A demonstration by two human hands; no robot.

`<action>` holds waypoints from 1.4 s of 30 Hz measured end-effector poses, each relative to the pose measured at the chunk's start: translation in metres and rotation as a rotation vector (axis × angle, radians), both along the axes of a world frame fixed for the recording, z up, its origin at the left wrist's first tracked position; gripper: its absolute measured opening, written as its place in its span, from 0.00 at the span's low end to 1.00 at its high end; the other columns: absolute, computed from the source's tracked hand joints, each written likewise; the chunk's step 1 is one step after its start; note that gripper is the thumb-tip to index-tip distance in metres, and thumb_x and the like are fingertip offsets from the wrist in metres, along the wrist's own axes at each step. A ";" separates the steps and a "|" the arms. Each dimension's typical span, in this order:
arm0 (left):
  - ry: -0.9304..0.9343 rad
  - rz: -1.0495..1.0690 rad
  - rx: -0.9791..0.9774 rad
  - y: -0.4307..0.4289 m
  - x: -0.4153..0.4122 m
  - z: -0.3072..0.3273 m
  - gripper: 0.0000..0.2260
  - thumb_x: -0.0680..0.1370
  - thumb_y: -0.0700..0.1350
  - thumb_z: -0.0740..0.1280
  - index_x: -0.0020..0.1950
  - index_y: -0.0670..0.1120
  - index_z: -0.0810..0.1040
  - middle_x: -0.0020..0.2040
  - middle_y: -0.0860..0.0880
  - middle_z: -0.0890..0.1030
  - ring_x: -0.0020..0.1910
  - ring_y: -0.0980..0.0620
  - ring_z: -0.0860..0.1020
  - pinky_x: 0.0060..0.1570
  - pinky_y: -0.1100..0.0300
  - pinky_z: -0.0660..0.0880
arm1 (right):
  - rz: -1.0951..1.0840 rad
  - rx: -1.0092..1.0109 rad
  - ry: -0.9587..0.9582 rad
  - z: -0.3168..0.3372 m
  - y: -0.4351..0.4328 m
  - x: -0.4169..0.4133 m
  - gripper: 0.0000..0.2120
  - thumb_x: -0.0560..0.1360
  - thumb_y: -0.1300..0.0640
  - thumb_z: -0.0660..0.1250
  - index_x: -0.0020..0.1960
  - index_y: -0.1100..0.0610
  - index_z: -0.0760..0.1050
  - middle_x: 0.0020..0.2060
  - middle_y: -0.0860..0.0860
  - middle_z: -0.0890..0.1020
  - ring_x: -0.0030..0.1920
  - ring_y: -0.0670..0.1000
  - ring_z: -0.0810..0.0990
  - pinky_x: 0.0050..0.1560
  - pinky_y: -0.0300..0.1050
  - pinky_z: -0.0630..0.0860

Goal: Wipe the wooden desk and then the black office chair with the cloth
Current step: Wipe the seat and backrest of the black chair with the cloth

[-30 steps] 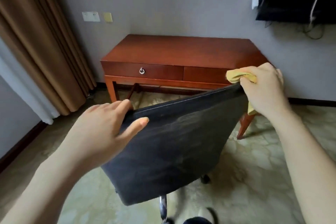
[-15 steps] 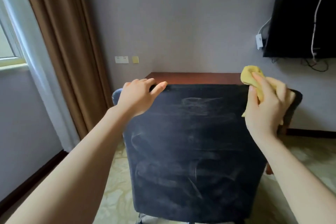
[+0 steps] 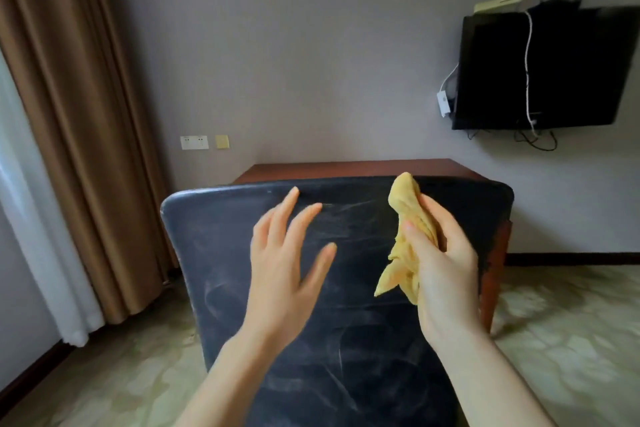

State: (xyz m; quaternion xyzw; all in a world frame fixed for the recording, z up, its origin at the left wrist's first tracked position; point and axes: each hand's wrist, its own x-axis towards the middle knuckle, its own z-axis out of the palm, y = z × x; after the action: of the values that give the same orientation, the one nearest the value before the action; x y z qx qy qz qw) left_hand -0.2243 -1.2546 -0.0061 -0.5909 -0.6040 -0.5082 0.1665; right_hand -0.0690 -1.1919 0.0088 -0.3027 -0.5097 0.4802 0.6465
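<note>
Both hands hovered before the black office chair (image 3: 346, 340). Right hand (image 3: 446, 270) gripped the bunched yellow cloth (image 3: 408, 218), its long axis upright, one end poking above the grip, loose corners hanging below. Left hand (image 3: 284, 274) was spread.

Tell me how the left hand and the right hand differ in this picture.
The left hand is open with fingers spread and holds nothing; the right hand is curled round a bunched yellow cloth. The left hand looks blurred; the right hand is sharp. Both are raised side by side in front of the black chair back.
</note>
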 end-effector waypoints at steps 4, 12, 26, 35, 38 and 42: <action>-0.199 -0.260 -0.080 -0.010 0.059 -0.034 0.14 0.75 0.61 0.61 0.61 0.65 0.71 0.62 0.68 0.70 0.66 0.61 0.65 0.61 0.61 0.68 | 0.254 -0.115 0.018 -0.021 -0.015 0.009 0.14 0.76 0.57 0.66 0.58 0.43 0.77 0.51 0.41 0.83 0.51 0.43 0.82 0.49 0.43 0.77; -0.464 -0.288 -0.114 -0.013 0.071 -0.026 0.06 0.76 0.45 0.68 0.41 0.55 0.78 0.40 0.56 0.82 0.43 0.55 0.80 0.45 0.66 0.74 | 0.516 -0.127 -0.104 -0.037 -0.022 0.030 0.15 0.69 0.46 0.68 0.55 0.44 0.80 0.52 0.47 0.84 0.53 0.48 0.82 0.53 0.47 0.76; -0.789 -0.359 -0.051 -0.028 0.035 -0.011 0.05 0.80 0.43 0.61 0.46 0.44 0.75 0.37 0.49 0.80 0.36 0.56 0.78 0.34 0.68 0.75 | 0.533 -0.067 -0.117 -0.059 -0.023 0.052 0.17 0.64 0.51 0.73 0.53 0.46 0.81 0.50 0.51 0.84 0.51 0.51 0.83 0.46 0.42 0.80; -0.698 -0.316 -0.097 -0.029 0.020 -0.028 0.04 0.78 0.42 0.64 0.45 0.47 0.76 0.37 0.54 0.78 0.39 0.59 0.76 0.41 0.70 0.74 | 0.103 0.130 -0.301 -0.047 -0.014 0.051 0.10 0.74 0.61 0.69 0.49 0.46 0.81 0.45 0.44 0.84 0.48 0.43 0.82 0.46 0.40 0.79; -0.629 -0.427 -0.132 -0.035 0.022 -0.028 0.02 0.77 0.44 0.66 0.44 0.47 0.77 0.37 0.53 0.80 0.40 0.58 0.78 0.43 0.70 0.73 | 0.059 0.109 -0.217 -0.050 -0.010 0.046 0.11 0.76 0.63 0.66 0.50 0.48 0.80 0.45 0.44 0.84 0.48 0.44 0.83 0.46 0.40 0.80; -0.362 -0.723 -0.454 -0.050 0.030 -0.026 0.02 0.75 0.48 0.69 0.46 0.51 0.81 0.46 0.51 0.83 0.50 0.52 0.80 0.52 0.63 0.73 | 0.132 -0.057 0.024 -0.053 -0.009 0.038 0.09 0.78 0.62 0.64 0.49 0.49 0.79 0.47 0.47 0.84 0.49 0.47 0.83 0.50 0.47 0.79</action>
State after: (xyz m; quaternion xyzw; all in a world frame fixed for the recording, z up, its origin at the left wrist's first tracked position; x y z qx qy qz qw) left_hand -0.1945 -1.3048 -0.0316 -0.6870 -0.4745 -0.4834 -0.2631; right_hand -0.0307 -1.2012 -0.0442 -0.2810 -0.5067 0.5399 0.6106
